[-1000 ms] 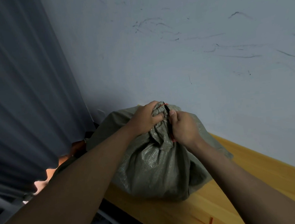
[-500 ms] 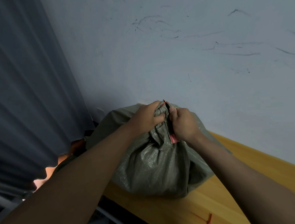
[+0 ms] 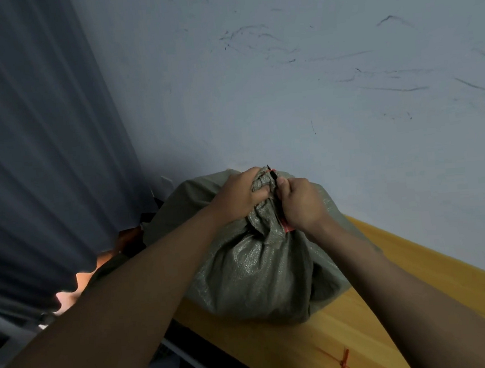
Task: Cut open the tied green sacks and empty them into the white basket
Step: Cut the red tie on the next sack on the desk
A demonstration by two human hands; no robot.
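A tied green sack (image 3: 252,274) stands on the wooden table (image 3: 419,271), against the wall. My left hand (image 3: 241,195) is closed around the sack's bunched neck. My right hand (image 3: 303,203) grips a small cutter (image 3: 286,227) whose red handle end shows below the fist. Its dark blade tip pokes up at the neck, touching a thin red tie (image 3: 272,170). A second green sack (image 3: 108,272) lies partly hidden behind my left arm. Only a piece of the white basket's rim (image 3: 189,357) shows, below the table's left edge.
A cut red tie (image 3: 343,362) lies on the table near its front. A dark grey curtain (image 3: 41,142) hangs on the left. The scuffed pale wall (image 3: 315,89) rises right behind the sack. The table's edge runs diagonally under my left forearm.
My right hand has lifted slightly along the sack's neck, so the cutter's red handle end now shows beneath it. My left hand keeps its grip on the neck.
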